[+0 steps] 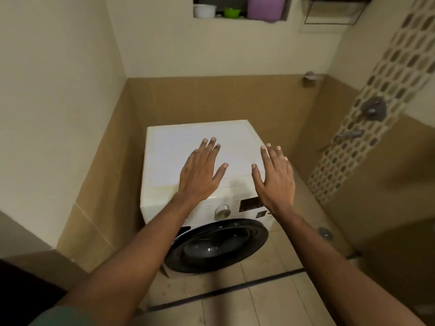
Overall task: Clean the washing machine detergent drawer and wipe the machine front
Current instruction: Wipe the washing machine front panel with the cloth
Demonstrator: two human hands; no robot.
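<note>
The washing machine in front of me has a smooth, glossy white top. Its round door looks shiny black, its dial polished metal. The tan wall tiles look smooth.

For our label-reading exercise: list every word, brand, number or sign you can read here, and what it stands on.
None can be read.
Print around the dial on the washing machine: too small and blurred.
Dark display beside it: marks blurred.

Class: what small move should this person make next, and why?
Probably lower the left hand to the washing machine front, left of the dial: it and the right hand are open, empty, and no drawer looks pulled out.
</note>
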